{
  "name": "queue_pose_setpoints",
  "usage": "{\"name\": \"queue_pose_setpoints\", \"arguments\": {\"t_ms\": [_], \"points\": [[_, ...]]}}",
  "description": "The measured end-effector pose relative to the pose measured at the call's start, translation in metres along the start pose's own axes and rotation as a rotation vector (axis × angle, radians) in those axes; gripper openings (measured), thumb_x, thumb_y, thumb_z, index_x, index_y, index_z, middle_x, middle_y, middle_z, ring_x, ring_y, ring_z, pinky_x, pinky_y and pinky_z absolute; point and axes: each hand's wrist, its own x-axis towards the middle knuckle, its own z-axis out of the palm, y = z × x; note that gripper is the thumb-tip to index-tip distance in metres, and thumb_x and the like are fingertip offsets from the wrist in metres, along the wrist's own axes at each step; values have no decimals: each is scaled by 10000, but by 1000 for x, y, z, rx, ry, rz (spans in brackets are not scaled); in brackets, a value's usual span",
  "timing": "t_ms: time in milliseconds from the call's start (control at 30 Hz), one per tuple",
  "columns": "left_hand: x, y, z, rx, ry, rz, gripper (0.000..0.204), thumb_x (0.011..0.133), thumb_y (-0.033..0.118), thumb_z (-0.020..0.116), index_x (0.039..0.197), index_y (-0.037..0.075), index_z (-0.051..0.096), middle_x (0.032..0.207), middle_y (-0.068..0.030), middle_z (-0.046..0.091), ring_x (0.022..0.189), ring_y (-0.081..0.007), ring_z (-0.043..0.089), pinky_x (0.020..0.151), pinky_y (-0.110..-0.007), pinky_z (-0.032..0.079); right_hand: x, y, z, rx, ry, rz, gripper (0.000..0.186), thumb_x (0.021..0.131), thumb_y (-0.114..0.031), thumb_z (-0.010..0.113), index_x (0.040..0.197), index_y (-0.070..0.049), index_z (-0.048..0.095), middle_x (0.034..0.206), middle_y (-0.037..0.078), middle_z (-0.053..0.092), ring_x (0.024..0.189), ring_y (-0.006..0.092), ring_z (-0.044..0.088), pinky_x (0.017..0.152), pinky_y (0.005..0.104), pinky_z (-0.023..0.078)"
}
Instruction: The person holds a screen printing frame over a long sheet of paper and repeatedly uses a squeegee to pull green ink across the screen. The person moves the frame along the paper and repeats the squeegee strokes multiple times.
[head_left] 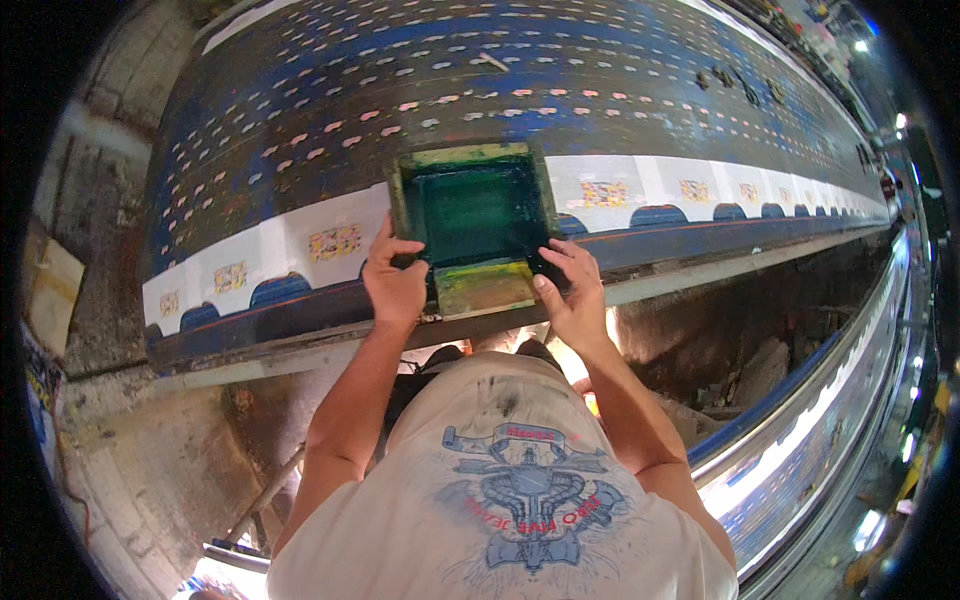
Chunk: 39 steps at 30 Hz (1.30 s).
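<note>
A screen-printing frame with a dark green mesh is in front of me, at the near edge of the long table. Ink stains its yellowish rim and near end. My left hand grips the frame's left side, fingers curled at the near left corner. At the near right corner, my right hand holds the opposite side, its thumb and fingers bent against the rim. White cloth pieces with small multicoloured printed patches lie in a row to the left of the frame. The row carries on to the right. The frame hides whatever is under it.
The long dark table bears rows of pale and pink marks. A small pale stick lies on it, and several dark objects sit at the far right. Another long table runs along the lower right, behind a gap.
</note>
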Motion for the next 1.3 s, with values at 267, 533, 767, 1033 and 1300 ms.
{"name": "queue_pose_setpoints", "arguments": {"t_ms": [267,533,767,1033,1300], "points": [[-4,31,89,-93,15,174,307,813,-177,718,997,64,766,1759,-308,536,1651,-400,515,1326,-435,376,1,81,-77,539,-16,252,338,1098,-183,801,1396,-24,807,1286,156,838,1361,278,675,1301,488,414],[-20,45,218,-159,34,122,282,792,-166,719,957,57,770,1754,-314,544,1630,-409,536,1327,-451,374,13,152,-177,572,33,262,363,1151,-246,739,1392,18,807,1362,141,762,1191,223,762,1160,411,525],[-34,45,249,-210,17,-40,239,800,-173,705,932,24,737,1777,-299,528,1582,-354,597,1257,-394,459,6,191,-200,636,7,247,443,1169,-342,720,1393,31,802,1359,139,772,1149,207,758,1117,407,544],[-35,43,251,-203,12,-110,227,789,-155,722,926,23,747,1793,-296,507,1619,-358,556,1270,-385,426,5,196,-201,551,9,188,456,1173,-358,686,1363,38,809,1130,121,833,1254,247,710,1298,498,399],[-34,41,256,-238,21,-133,204,791,-136,723,898,34,753,1786,-309,509,1643,-382,529,1302,-402,394,0,195,-194,595,89,232,462,1172,-366,684,1351,40,816,1112,126,843,1287,265,700,1284,506,396]]}}
